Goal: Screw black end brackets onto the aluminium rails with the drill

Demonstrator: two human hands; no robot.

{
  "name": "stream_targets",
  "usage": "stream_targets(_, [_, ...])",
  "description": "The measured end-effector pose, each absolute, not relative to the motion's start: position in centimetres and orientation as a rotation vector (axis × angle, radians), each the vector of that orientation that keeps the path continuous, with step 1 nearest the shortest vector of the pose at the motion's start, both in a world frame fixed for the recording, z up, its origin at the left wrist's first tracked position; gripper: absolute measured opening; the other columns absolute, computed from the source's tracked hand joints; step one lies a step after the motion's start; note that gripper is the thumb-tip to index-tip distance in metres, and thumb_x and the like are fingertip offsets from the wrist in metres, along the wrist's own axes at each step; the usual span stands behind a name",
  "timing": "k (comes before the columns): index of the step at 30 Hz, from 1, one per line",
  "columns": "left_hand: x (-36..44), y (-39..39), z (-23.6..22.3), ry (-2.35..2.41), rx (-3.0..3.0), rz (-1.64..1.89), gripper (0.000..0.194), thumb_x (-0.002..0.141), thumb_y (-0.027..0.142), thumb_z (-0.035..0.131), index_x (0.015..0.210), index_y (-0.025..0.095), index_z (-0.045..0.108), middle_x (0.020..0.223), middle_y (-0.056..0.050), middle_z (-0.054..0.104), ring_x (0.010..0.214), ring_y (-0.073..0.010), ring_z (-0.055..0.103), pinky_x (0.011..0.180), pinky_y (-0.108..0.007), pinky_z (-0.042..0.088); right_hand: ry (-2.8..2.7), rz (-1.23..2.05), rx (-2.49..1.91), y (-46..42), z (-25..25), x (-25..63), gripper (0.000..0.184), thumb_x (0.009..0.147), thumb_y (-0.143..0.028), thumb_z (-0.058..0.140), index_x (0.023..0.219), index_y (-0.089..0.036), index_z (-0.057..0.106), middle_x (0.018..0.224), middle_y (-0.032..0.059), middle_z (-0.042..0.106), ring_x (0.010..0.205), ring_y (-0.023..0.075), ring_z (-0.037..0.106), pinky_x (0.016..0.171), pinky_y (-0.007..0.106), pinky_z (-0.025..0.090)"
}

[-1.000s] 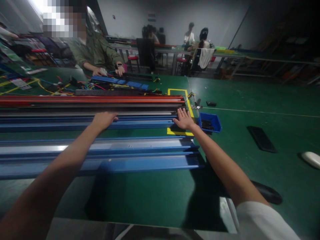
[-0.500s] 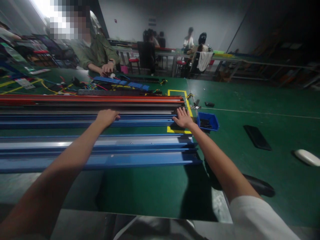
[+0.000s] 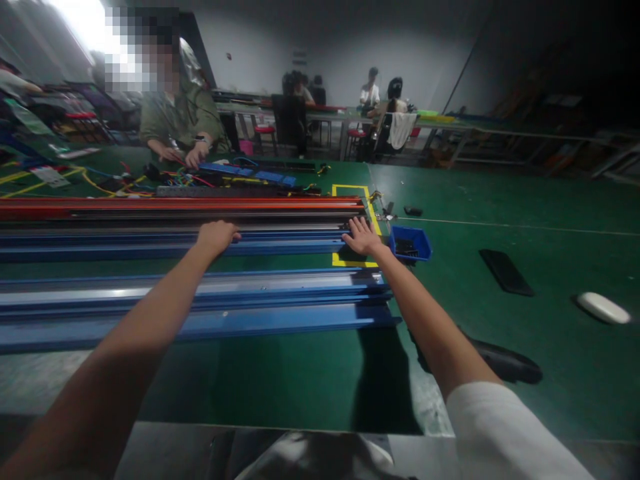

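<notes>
My left hand (image 3: 219, 239) lies over the far blue metal rail (image 3: 280, 247), its fingers curled over the rail's far side and partly hidden. My right hand (image 3: 363, 237) rests palm down with fingers spread at the right end of the same rail, beside the yellow tape outline (image 3: 350, 189). Behind both hands run long black and orange-red rails (image 3: 300, 203), parallel to the blue one. Closer to me, a wider pair of blue and silver rails (image 3: 300, 317) lies on the green table (image 3: 300, 380) under my forearms.
Right of my right hand stands a blue bin (image 3: 423, 250) with small black parts. Farther right lie a black flat object (image 3: 507, 272) and a white rounded object (image 3: 603, 307). A dark elongated object (image 3: 510, 361) is near my right forearm. Across the table a co-worker (image 3: 193, 127) handles wiring.
The whole view has shifted slightly left. My hands keep nearly the same places on the rail. The co-worker's hands have moved left and apart.
</notes>
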State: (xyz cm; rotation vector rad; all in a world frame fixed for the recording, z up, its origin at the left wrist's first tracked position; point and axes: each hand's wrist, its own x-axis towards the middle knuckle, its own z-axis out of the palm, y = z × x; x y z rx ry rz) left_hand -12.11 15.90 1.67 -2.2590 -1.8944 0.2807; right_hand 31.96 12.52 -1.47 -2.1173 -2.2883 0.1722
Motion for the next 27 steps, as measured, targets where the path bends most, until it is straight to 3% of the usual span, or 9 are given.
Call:
stream_targets(9, [-11.5,15.6,1.3,-1.893,-2.202,0.224,0.043,0.096,0.045,0.047,0.115,0.019,0.076,0.107,-0.019,0.076,0.102,-0.0342,0.071,0.081,-0.035,0.051,-2.224,0.099,-2.029,12.0,-1.2,31.7,0.08,0.102,-0.059,0.025,0.163,-0.006,0.023,0.171,0.0133,0.013,0.158,0.0306,0.003,0.128,0.048,0.005])
stream_targets(14, [-10.9,12.9,2.0,-1.647,-2.295,0.075,0.052,0.103,0.043,0.034,0.141,0.016,0.058,0.122,-0.021,0.069,0.112,-0.0332,0.066,0.084,-0.038,0.049,-2.195,0.009,-1.908,9.9,0.0,32.2,0.074,0.104,-0.052,0.026,0.16,-0.004,0.026,0.17,0.0155,0.015,0.158,0.0287,0.002,0.128,0.046,0.008])
stream_targets(16, [-11.1,11.6,2.2,-1.459,-2.403,0.037,0.049,0.103,0.047,0.035,0.127,0.019,0.067,0.113,-0.017,0.072,0.11,-0.0303,0.065,0.087,-0.038,0.047,-2.221,-0.017,-1.851,8.3,0.5,32.7,0.072,0.104,-0.051,0.028,0.16,-0.005,0.028,0.17,0.0144,0.016,0.158,0.0289,-0.003,0.128,0.05,0.004])
stream_targets(18, [-11.7,10.4,2.0,-1.023,-2.551,-0.038,0.052,0.104,0.044,0.033,0.096,0.016,0.075,0.086,-0.015,0.072,0.088,-0.027,0.067,0.077,-0.037,0.047,-2.284,-0.026,-1.788,6.5,0.8,33.3,0.072,0.103,-0.054,0.031,0.161,-0.01,0.028,0.171,0.0104,0.015,0.158,0.0276,-0.006,0.128,0.051,0.002])
stream_targets(19, [-12.1,9.9,1.7,-0.852,-2.585,-0.078,0.051,0.105,0.043,0.034,0.091,0.016,0.075,0.081,-0.013,0.071,0.079,-0.0245,0.066,0.072,-0.036,0.046,-2.322,-0.018,-1.765,5.5,0.9,33.6,0.073,0.103,-0.055,0.031,0.16,-0.011,0.03,0.171,0.0095,0.015,0.158,0.0275,-0.004,0.128,0.051,0.003])
stream_targets(22, [-13.4,9.0,0.7,-0.536,-2.644,-0.141,0.045,0.103,0.045,0.04,0.089,0.017,0.073,0.079,-0.011,0.07,0.071,-0.0206,0.063,0.065,-0.033,0.043,-2.391,0.013,-1.748,3.1,0.6,34.0,0.075,0.103,-0.061,0.028,0.16,-0.012,0.032,0.171,0.0102,0.015,0.158,0.0294,-0.002,0.128,0.052,0.005])
stream_targets(27, [-13.8,8.8,-0.3,-0.501,-2.675,0.0,0.044,0.104,0.044,0.041,0.084,0.018,0.069,0.073,-0.008,0.068,0.067,-0.0184,0.06,0.066,-0.031,0.041,-2.477,0.132,-1.764,1.3,-0.2,33.2,0.081,0.103,-0.066,0.015,0.163,-0.012,0.027,0.17,0.0082,0.011,0.157,0.0294,-0.004,0.128,0.052,0.005])
